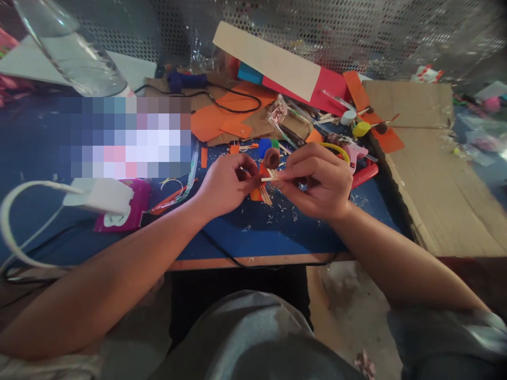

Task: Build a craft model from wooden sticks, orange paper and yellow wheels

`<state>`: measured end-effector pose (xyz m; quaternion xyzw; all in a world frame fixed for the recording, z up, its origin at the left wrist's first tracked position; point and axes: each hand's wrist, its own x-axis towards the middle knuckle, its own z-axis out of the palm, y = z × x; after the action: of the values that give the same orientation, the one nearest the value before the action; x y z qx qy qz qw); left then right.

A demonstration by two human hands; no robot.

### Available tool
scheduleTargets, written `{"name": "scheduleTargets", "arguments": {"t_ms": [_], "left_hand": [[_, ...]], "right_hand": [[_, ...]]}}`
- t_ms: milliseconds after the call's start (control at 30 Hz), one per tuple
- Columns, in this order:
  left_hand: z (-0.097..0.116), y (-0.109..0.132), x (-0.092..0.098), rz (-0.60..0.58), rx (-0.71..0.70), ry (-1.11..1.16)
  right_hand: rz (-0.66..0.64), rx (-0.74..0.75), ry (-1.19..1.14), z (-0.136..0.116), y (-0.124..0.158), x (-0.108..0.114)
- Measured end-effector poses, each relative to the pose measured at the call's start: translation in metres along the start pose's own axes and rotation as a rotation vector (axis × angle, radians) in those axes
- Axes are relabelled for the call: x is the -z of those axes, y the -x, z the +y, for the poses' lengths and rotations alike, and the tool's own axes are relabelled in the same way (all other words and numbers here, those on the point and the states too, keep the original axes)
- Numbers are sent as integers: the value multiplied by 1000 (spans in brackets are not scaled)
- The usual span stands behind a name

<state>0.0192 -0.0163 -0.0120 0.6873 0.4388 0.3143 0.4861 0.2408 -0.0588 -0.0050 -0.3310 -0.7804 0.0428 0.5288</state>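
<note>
Just above the blue table, my right hand (319,182) pinches a few short, pale wooden sticks (270,179) between thumb and fingers. My left hand (229,184) is closed in a pinch at the left end of these sticks; whether it grips them or something tiny is hidden. Behind the fingertips sits a small brown roll (272,157) beside a blue cap (264,148). More thin sticks (266,195) and orange paper bits lie under my hands. A pink glue gun (357,154) is partly hidden behind my right hand.
A magenta socket box (140,198) with a white charger (101,196) stands at left, near a tilted water bottle (93,63). Orange paper (214,113), scissors (291,136) and a yellow cap (361,129) lie behind. Cardboard (447,184) covers the right side. Cables cross the front edge.
</note>
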Motion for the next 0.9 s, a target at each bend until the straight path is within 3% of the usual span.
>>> {"name": "scheduleTargets", "arguments": {"t_ms": [467,667,900], "left_hand": [[-1,-1,-1,15,-53,11],[3,-1,0,-55,3,19],[14,4,1,-54,62,-1]], "right_hand": [[19,38,14,0,0,-1],[35,84,-31,-2,-1,-2],[45,41,53,0,-4,-1]]}}
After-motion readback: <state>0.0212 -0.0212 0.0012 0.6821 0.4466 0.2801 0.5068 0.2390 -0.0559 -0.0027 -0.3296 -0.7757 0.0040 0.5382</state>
